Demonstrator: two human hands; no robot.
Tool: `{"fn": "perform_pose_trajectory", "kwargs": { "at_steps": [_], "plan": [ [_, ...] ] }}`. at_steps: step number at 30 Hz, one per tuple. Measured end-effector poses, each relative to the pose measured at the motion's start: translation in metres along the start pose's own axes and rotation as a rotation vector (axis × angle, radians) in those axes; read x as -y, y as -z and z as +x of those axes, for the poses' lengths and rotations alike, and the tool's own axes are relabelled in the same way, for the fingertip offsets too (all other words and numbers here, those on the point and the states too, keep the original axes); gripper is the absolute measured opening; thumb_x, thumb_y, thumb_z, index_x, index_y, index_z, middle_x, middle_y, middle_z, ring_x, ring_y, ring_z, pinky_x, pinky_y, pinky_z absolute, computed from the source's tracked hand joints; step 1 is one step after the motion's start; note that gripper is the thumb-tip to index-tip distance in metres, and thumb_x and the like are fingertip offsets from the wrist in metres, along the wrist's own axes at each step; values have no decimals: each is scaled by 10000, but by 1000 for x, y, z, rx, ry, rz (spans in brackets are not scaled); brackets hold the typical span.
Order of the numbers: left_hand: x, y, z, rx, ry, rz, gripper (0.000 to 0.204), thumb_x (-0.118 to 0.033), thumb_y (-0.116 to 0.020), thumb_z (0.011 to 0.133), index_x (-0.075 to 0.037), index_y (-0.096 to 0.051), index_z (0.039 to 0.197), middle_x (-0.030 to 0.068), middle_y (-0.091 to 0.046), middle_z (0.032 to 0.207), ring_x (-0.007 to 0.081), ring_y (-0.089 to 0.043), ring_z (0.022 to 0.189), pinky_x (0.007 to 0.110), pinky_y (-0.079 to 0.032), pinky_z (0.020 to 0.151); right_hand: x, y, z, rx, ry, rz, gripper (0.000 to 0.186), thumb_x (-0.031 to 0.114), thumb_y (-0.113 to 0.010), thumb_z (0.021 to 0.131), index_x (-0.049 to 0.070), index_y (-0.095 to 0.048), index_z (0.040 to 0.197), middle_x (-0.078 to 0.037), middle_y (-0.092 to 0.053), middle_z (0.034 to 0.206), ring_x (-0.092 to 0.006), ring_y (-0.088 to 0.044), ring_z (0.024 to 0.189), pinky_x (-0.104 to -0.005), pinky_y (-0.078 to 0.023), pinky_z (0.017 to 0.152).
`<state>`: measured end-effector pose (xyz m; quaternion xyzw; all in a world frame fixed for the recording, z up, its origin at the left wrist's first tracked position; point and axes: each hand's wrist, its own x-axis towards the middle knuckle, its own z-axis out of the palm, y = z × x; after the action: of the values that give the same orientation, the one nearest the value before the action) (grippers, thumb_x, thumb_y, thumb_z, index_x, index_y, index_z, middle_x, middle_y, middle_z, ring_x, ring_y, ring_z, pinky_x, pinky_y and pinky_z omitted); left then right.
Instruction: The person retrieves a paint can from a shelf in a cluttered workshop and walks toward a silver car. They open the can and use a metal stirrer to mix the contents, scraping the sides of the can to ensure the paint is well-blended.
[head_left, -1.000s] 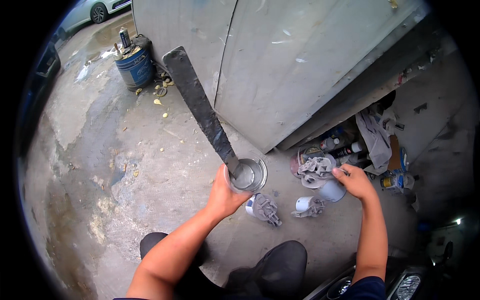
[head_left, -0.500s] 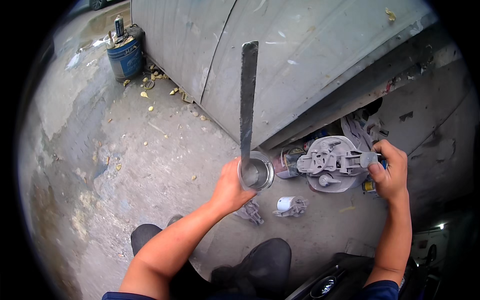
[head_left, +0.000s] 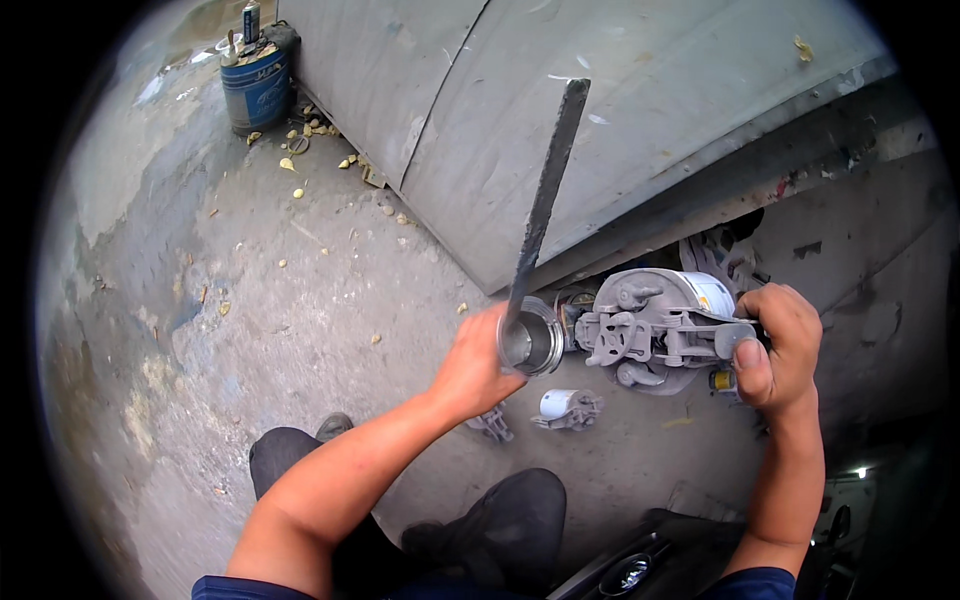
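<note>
My left hand (head_left: 470, 360) is closed round a metal can (head_left: 535, 338), with a long, flat, dark crusted stick (head_left: 550, 170) standing in it and rising above it. My right hand (head_left: 775, 345) grips the handle end of a large grey-coated mechanism with levers (head_left: 645, 340), attached to a can with a white label (head_left: 703, 292); it is beside the metal can. Below, on the floor, sit a small white can with grey-coated parts (head_left: 560, 405) and another grey-coated piece (head_left: 490, 425), partly hidden behind my left hand.
A blue drum (head_left: 255, 95) with spray cans stands by a grey metal panel (head_left: 580, 130) at upper left, among pale scraps (head_left: 298, 145). Rags (head_left: 715, 255) and cans lie under the panel at right. My knees are below, and dark vehicle parts (head_left: 625, 570) are at lower right.
My right hand has moved right and up with the grey mechanism, which has turned to face me. The metal can has shifted right, and its stick has swung from leaning left to leaning right.
</note>
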<state>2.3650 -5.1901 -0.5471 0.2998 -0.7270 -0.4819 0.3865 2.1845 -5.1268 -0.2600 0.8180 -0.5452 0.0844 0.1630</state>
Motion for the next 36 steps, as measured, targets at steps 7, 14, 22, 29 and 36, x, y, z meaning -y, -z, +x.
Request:
{"fn": "perform_pose_trajectory", "kwargs": {
  "at_steps": [7,14,22,29,36],
  "plan": [
    [-4,2,2,3,-22,-36,759,-137,-776,660,-10,-412,1314,225,-505,1243,408,-461,1184,449,-396,1009,8,2,6,12,33,-25,327,318,-469,795,10,-518,697,-122,-454,607,-290,-415,502,-380,-328,498],
    [-4,0,4,0,-20,-58,775,-148,-781,664,-13,-401,1325,221,-496,1258,407,-454,1192,450,-390,1016,14,2,11,4,94,-52,296,286,-459,798,14,-514,695,-117,-443,598,-280,-409,493,-377,-326,492],
    [3,-6,4,-32,-55,-63,796,-149,-784,666,-21,-385,1342,212,-495,1266,404,-455,1184,450,-393,1007,21,-1,15,-14,188,-172,533,555,-621,738,34,-516,701,-88,-435,582,-261,-422,484,-349,-334,475],
    [1,-9,5,-39,-60,-72,801,-127,-771,659,-21,-380,1350,213,-496,1265,407,-456,1181,451,-397,1004,22,2,14,4,205,-210,578,603,-643,691,39,-517,701,-81,-423,571,-260,-418,475,-350,-336,472],
    [1,-7,6,-21,-73,-74,794,-109,-755,659,-9,-377,1349,222,-497,1250,408,-457,1175,448,-396,1006,24,2,12,13,183,-126,297,319,-531,724,24,-522,699,-94,-453,587,-268,-422,483,-365,-344,489]
  ]
}}
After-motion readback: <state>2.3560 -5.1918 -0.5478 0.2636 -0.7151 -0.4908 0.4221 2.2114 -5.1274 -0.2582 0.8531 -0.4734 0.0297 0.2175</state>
